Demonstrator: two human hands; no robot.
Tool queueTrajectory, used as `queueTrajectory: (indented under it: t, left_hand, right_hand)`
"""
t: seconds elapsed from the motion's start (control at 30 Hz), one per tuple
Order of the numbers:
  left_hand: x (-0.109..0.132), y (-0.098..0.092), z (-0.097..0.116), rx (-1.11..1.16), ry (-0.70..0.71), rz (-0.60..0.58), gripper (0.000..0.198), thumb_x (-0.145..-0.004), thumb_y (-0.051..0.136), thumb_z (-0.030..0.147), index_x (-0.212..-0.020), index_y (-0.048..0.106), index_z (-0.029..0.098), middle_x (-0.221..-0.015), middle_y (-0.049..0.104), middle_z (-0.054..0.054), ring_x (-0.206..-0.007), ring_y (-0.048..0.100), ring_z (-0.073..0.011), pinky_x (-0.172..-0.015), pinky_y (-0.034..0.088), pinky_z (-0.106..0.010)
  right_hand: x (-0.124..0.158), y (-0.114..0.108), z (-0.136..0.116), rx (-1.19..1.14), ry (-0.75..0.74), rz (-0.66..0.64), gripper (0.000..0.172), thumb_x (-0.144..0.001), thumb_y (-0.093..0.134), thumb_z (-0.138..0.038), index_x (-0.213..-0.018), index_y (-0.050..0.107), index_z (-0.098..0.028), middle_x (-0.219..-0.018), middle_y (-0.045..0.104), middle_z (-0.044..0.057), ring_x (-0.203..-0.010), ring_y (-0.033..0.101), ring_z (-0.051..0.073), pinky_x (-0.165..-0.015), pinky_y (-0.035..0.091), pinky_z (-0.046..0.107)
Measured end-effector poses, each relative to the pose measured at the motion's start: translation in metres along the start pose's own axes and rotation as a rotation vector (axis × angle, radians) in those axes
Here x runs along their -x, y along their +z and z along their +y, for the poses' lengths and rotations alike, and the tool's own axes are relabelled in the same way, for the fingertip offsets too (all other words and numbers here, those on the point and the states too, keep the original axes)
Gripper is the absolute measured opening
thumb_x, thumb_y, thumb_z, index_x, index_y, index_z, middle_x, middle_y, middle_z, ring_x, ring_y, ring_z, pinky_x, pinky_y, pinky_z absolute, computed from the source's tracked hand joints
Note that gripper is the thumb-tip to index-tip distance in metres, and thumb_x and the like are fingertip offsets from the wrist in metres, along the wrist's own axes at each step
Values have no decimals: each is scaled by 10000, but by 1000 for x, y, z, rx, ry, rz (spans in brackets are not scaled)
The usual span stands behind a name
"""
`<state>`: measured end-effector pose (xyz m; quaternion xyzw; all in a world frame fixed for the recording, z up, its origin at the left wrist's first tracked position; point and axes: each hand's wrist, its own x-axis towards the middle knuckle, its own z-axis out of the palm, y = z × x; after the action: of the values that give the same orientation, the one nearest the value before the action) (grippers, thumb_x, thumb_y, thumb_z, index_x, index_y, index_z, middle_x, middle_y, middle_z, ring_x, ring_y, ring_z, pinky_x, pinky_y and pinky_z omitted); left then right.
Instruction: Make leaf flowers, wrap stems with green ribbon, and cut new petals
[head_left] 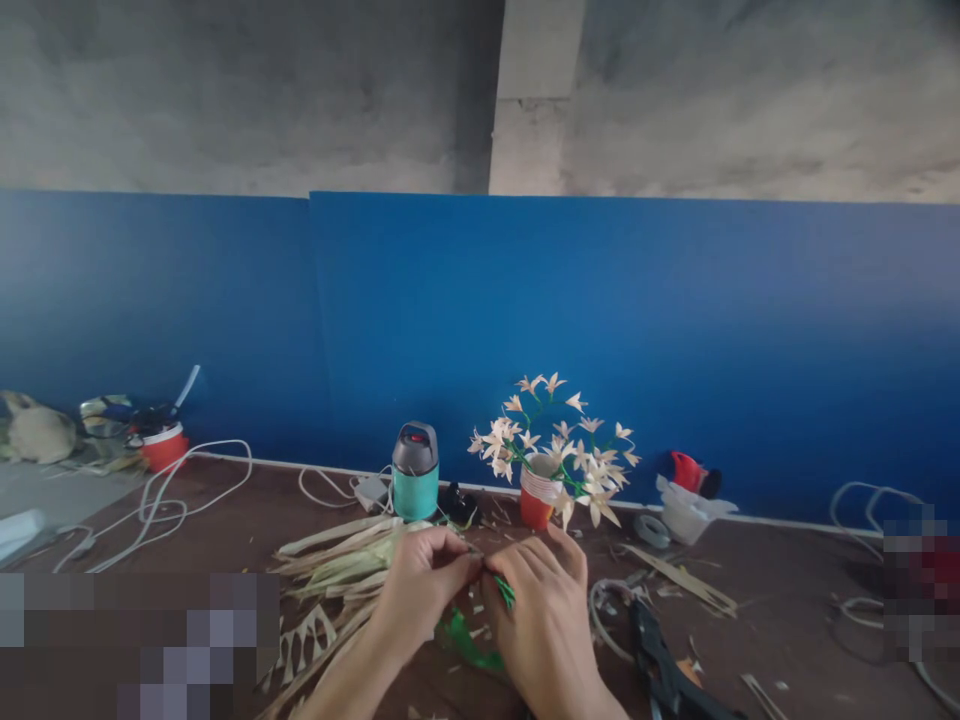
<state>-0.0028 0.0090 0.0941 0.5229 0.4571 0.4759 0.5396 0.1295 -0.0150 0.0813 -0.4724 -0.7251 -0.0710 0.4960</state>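
My left hand and my right hand meet over the table, fingertips close together. A pinch of left thumb and forefinger closes on something small, mostly hidden by the fingers. Thin green stems stick out from under the curled fingers of my right hand, which is closed on them. Below the hands lies a green strip of tape or film. Behind them stands a red and white cup with cream-coloured flowers on green stems. Pale dried husk strips lie beside my left hand.
A black glue gun lies at my right, near a white cord. Towards the blue partition are a turquoise flask, a tape roll and a white plastic container. White cables and a red pot are at the left.
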Motion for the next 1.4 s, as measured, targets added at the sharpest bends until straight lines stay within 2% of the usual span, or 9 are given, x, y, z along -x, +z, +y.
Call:
queueTrajectory:
  t: [0.23, 0.4, 0.6, 0.73, 1.0, 1.1, 1.2, 1.27, 1.4]
  left_hand:
    - [-4, -10, 0, -51, 0, -78, 267, -568, 766, 358, -587, 612, 140, -451, 585, 19, -413, 502, -95, -434, 403, -206]
    - [0, -7, 0, -42, -45, -78, 288, -610, 729, 404, -623, 585, 155, -482, 570, 29, -402, 520, -116, -378, 374, -204]
    - [-1, -8, -1, -66, 137, -87, 183, -697, 663, 307, -625, 591, 154, -513, 571, 20, -500, 523, -112, -506, 418, -211]
    - [-2, -13, -2, -149, 204, -69, 155, -729, 645, 275, -645, 658, 144, -520, 572, 10, -490, 496, -109, -495, 403, -215]
    - [-2, -12, 6, -55, 100, -52, 164, -661, 708, 276, -606, 683, 124, -501, 610, -18, -481, 573, -147, -504, 446, -247]
    - [-1, -14, 4, 13, 127, -64, 168, -644, 742, 282, -628, 684, 125, -520, 612, -10, -488, 573, -134, -509, 456, -241]
    - [1, -16, 3, 127, 146, -145, 207, -638, 767, 313, -634, 674, 129, -542, 621, -5, -484, 580, -118, -498, 468, -227]
    - [4, -17, 4, 187, 132, -216, 244, -614, 790, 334, -608, 659, 129, -528, 618, -1, -458, 576, -106, -473, 469, -213]
    - [5, -18, 3, 289, 75, -297, 307, -532, 835, 370, -587, 647, 133, -536, 624, 4, -427, 570, -98, -429, 473, -205]
  right_hand:
    - [-4, 0, 2, -6, -49, 66, 244, -807, 489, -149, -577, 544, -210, -536, 567, -45, -578, 530, 129, -916, 256, 365]
    - [-4, -1, 3, 5, -26, 78, 253, -811, 479, -151, -575, 551, -207, -538, 578, -42, -579, 545, 127, -928, 248, 372]
    - [-7, -5, 1, -15, 2, 24, 216, -785, 513, -144, -583, 559, -208, -551, 593, -52, -575, 560, 121, -899, 258, 353]
    - [-8, -7, 0, -38, 44, -27, 166, -748, 572, -141, -596, 567, -208, -565, 605, -55, -570, 561, 121, -878, 273, 350]
    - [-9, -11, -4, -96, 89, -47, 172, -761, 568, -164, -596, 587, -212, -572, 612, -44, -576, 566, 130, -923, 274, 401]
    - [-12, -12, -2, -283, 283, -158, 163, -739, 613, -246, -582, 597, -204, -578, 617, -22, -585, 564, 147, -858, 361, 379]
    - [-16, -15, 4, -730, 637, -401, 230, -638, 708, -369, -570, 583, -188, -539, 602, -7, -527, 540, 142, -602, 418, 279]
    - [-18, -15, 8, -1043, 805, -586, 280, -575, 751, -402, -578, 581, -179, -522, 602, -6, -500, 532, 127, -531, 393, 243]
    - [-14, -11, 10, -1317, 881, -766, 294, -522, 774, -417, -531, 599, -181, -475, 580, -6, -533, 539, 134, -552, 399, 241]
